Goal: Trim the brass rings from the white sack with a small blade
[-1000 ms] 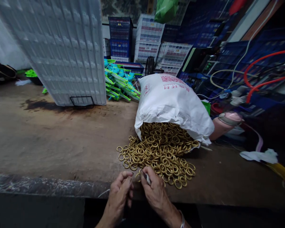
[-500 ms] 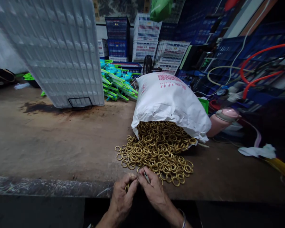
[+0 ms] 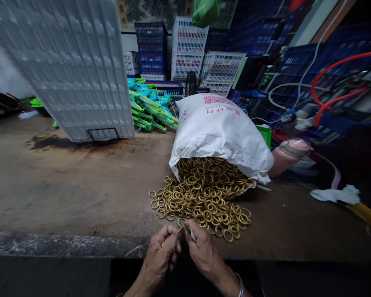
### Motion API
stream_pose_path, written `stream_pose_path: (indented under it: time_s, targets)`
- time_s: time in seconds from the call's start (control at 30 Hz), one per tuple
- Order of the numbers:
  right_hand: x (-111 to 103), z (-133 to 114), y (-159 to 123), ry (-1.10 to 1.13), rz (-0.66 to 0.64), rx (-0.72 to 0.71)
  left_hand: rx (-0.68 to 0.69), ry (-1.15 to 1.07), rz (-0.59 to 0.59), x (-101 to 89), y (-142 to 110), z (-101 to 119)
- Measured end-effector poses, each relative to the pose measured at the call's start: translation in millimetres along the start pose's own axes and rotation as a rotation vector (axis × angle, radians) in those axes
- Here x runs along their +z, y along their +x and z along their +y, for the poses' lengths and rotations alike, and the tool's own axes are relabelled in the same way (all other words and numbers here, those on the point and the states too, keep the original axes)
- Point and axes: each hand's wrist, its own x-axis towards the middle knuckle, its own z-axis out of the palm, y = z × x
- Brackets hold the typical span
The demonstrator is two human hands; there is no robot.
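Observation:
At the table's front edge, my left hand (image 3: pixel 160 252) pinches a brass-coloured ring (image 3: pixel 179 230) between thumb and fingers. Close beside it, my right hand (image 3: pixel 202 251) is closed around a small, pale, flat blade-like piece (image 3: pixel 192 235); its exact kind is not clear. Just beyond both hands lies a heap of brass-coloured rings (image 3: pixel 200 200). They spill from the mouth of a white woven sack (image 3: pixel 216 128) with red print, which rests on its side.
Left on the wooden table (image 3: pixel 80 189) stands a tall translucent ribbed panel (image 3: pixel 80 74) in a black wire holder (image 3: pixel 103 135). Green and blue plastic parts (image 3: pixel 153 105) are piled behind. A pink bottle (image 3: pixel 286 156) and red hose (image 3: pixel 323 103) are at right; stacked crates (image 3: pixel 188 45) stand behind.
My hands have drawn slightly apart, and the ring's edge now shows at my left fingertips. The view has shifted a little.

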Motion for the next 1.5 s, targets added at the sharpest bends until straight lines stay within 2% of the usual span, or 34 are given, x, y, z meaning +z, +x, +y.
stream_pose_path:
  time_s: [0.1,0.2,0.47,0.63,0.73,0.8,0.9,1.0,1.2,1.4,1.5]
  targets:
    - [0,-1,-5,-0.193,-0.061,-0.080,0.039,0.049,0.047,2.8,2,2]
    - [0,-4,-7,-0.300,-0.094,-0.094,0.061,0.077,0.078,5.1,2,4]
    - [7,8,-10,-0.440,-0.123,-0.069,0.109,0.172,0.123,2.0,2,1]
    - [9,0,-8,-0.548,-0.088,-0.008,0.053,0.152,0.069,-3.4,-15,5]
    - [5,-7,-2,-0.556,-0.069,0.036,0.033,0.063,0.007,-7.1,-29,7]
    - [5,-10,3,-0.545,-0.057,-0.009,-0.001,-0.059,-0.014,-9.6,-33,8]
    - [10,-14,10,-0.531,-0.054,-0.108,-0.052,-0.230,0.014,-14.5,-31,9]
    - [18,-19,19,-0.588,-0.067,-0.157,-0.065,-0.296,0.041,-20.5,-27,12]
    - [31,-23,29,-0.739,-0.103,-0.095,-0.056,-0.498,0.064,-30.0,-27,20]
    - [28,-12,25,-0.605,-0.040,-0.114,-0.115,-0.675,0.015,-37.0,-22,20]
    - [20,-11,27,-0.394,-0.012,-0.066,-0.124,-0.709,0.034,-36.2,-16,17]
